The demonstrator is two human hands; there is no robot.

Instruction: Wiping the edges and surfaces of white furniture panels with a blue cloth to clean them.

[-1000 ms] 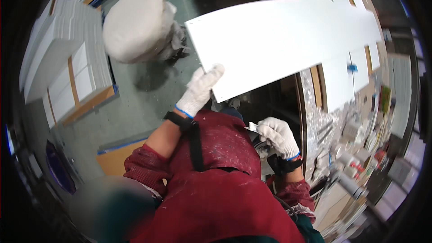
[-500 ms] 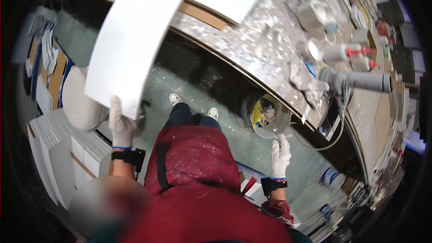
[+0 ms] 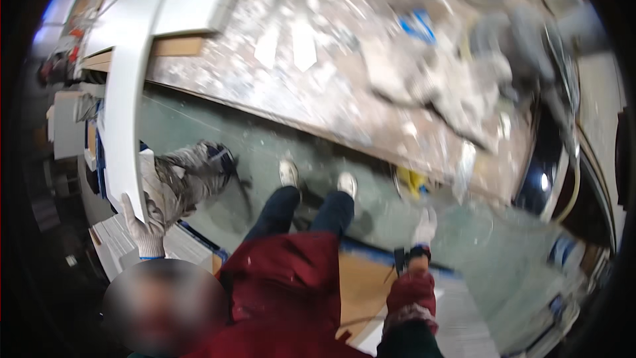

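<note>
My left hand, in a white knit glove, grips the near end of a long white panel at the left. The panel is tilted so that it looks narrow, and it reaches away to the white boards on the workbench. My right hand, also gloved, hangs low beside the bench's front edge. Motion smears its fingers, and I cannot make out anything in them. Just beyond it, yellow scraps show in a bin partly hidden under the bench.
A paint-spattered workbench crosses ahead, with a crumpled glove or cloth and a grey hose. Another person's camouflage-trousered leg is close beyond my left hand. Stacked panels stand at the left; a bucket sits right.
My left hand has moved left and lower with the panel, which has turned more edge-on. The view has shifted toward the bench. Another person's leg now shows at the left.
</note>
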